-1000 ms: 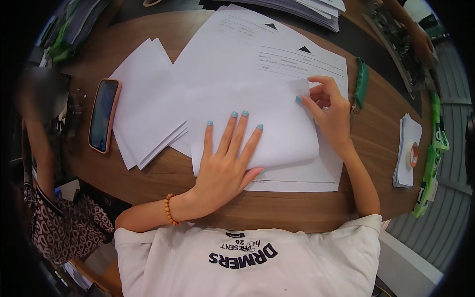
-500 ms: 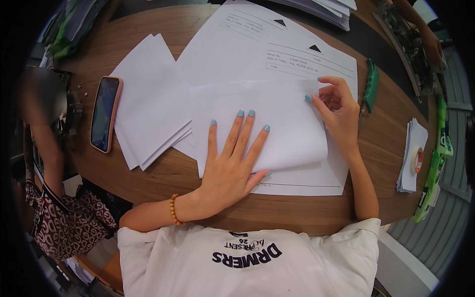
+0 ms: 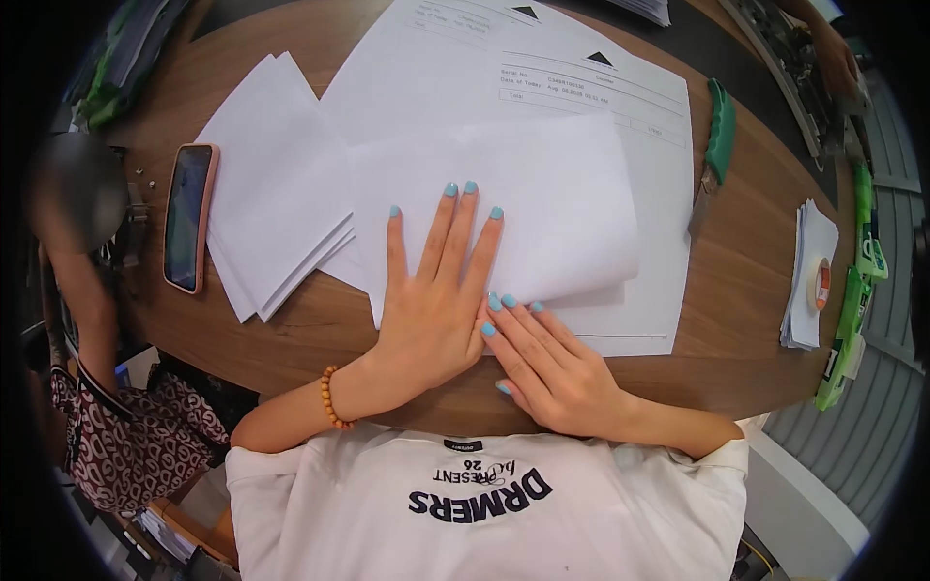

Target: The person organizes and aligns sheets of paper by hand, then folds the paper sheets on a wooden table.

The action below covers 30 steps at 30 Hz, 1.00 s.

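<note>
A folded white sheet of paper [image 3: 572,213] lies on top of larger printed sheets [image 3: 654,184] in front of me. My left hand [image 3: 431,315] presses flat on the folded sheet, its fingers stretched and spread. Beside its thumb, my right hand [image 3: 562,378] rests at the sheet's near folded edge with fingers extended and nothing held. The right fingertips touch or nearly touch the left thumb, which is partly hidden. Left of the sheet lies a stack of folded papers [image 3: 271,184], with a phone [image 3: 189,218] along its left side.
A knife with a green handle [image 3: 720,131] lies right of the printed sheets. Farther right, a tape roll [image 3: 821,284] sits on paper slips [image 3: 800,237]. Another person's arm [image 3: 92,305] is at the left. Metal equipment [image 3: 775,68] stands at the back right.
My right hand has let go of the sheet's far right corner and come down to the near edge beside my left hand. The left hand stays flat on the paper.
</note>
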Motion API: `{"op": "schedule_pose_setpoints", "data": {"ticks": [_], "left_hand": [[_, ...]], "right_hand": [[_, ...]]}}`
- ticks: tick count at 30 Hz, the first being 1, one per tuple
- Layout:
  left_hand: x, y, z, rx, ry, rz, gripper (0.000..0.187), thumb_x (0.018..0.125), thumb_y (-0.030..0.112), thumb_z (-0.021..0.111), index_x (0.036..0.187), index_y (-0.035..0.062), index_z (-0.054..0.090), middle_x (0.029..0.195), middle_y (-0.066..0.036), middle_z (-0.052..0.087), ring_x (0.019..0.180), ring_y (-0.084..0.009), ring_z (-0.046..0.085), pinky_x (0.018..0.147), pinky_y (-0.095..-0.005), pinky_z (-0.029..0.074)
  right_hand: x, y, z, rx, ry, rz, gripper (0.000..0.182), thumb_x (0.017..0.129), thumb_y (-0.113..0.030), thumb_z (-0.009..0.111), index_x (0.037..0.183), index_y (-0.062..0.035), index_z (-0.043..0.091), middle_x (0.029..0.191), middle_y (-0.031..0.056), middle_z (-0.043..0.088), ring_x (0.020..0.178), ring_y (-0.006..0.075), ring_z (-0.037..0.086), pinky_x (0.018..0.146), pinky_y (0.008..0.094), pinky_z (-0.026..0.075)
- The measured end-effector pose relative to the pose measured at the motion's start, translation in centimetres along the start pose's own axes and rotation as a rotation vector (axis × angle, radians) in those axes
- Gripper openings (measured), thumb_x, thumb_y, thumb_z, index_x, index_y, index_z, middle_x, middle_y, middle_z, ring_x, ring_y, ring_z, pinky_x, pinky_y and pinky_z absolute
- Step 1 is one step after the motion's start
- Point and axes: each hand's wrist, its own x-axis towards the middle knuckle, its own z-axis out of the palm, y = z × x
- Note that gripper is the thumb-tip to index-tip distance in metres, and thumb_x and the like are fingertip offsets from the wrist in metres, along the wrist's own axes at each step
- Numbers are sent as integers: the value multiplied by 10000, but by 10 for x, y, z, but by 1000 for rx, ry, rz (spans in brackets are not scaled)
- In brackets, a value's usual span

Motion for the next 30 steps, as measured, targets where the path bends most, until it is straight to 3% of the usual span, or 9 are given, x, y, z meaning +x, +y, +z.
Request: {"op": "schedule_pose_setpoints", "data": {"ticks": [5, 13, 16, 18, 22, 25, 28, 30], "left_hand": [[-1, -3, -3, -19, -19, 16, 614, 770, 214, 498, 1285, -75, 328, 1383, -253, 234, 1302, -359, 220, 996, -604, 133], [-4, -4, -6, -58, 0, 29, 598, 799, 211, 495, 1292, -74, 313, 1381, -242, 241, 1299, -365, 220, 1002, -602, 125], [-9, -5, -10, -148, -19, 80, 580, 792, 139, 518, 1295, -64, 315, 1376, -238, 253, 1293, -365, 238, 1017, -561, 159], [-17, -9, -12, -247, -55, 82, 592, 761, 8, 499, 1300, -84, 274, 1395, -231, 213, 1303, -375, 210, 1040, -523, 152], [-44, -17, -20, -202, -56, -4, 592, 746, -33, 497, 1307, -42, 307, 1392, -195, 262, 1298, -370, 231, 1042, -498, 180], [-57, -20, -18, -125, -58, 0, 540, 745, 10, 534, 1270, 5, 406, 1360, -152, 354, 1281, -360, 282, 1038, -505, 190], [-51, -16, -18, 42, 76, 75, 466, 760, 122, 588, 1210, 44, 495, 1320, -102, 431, 1262, -305, 343, 1038, -485, 218], [-34, -3, -24, -35, 201, 267, 469, 753, 245, 623, 1172, 55, 531, 1305, -79, 451, 1248, -237, 375, 1038, -462, 240]], "right_hand": [[-10, 1, 7, -128, -7, 59, 464, 777, -189, 574, 1157, 68, 498, 1226, 193, 494, 1105, 278, 513, 942, 412, 384], [-42, 23, -20, -254, -19, 270, 438, 726, -33, 528, 1151, 72, 504, 1210, 189, 511, 1105, 283, 520, 962, 435, 358], [-48, 24, -22, -303, -6, 290, 425, 713, -8, 526, 1127, 87, 513, 1216, 201, 502, 1117, 295, 513, 956, 454, 366], [-49, 25, -23, -317, -5, 289, 433, 714, 3, 519, 1138, 90, 506, 1217, 207, 499, 1122, 308, 505, 959, 456, 367], [-56, 32, -24, -334, 6, 291, 444, 716, 11, 509, 1153, 91, 497, 1218, 214, 496, 1129, 321, 495, 966, 459, 361], [-58, 39, -32, -374, 19, 343, 441, 729, 9, 504, 1161, 93, 487, 1209, 228, 495, 1126, 339, 489, 972, 462, 356], [-57, 37, -29, -399, 34, 342, 441, 731, 8, 508, 1162, 99, 481, 1203, 233, 497, 1122, 338, 492, 967, 454, 366], [-54, 36, -30, -404, 44, 334, 437, 731, 8, 511, 1157, 101, 482, 1197, 235, 500, 1116, 336, 497, 961, 448, 375]]}}
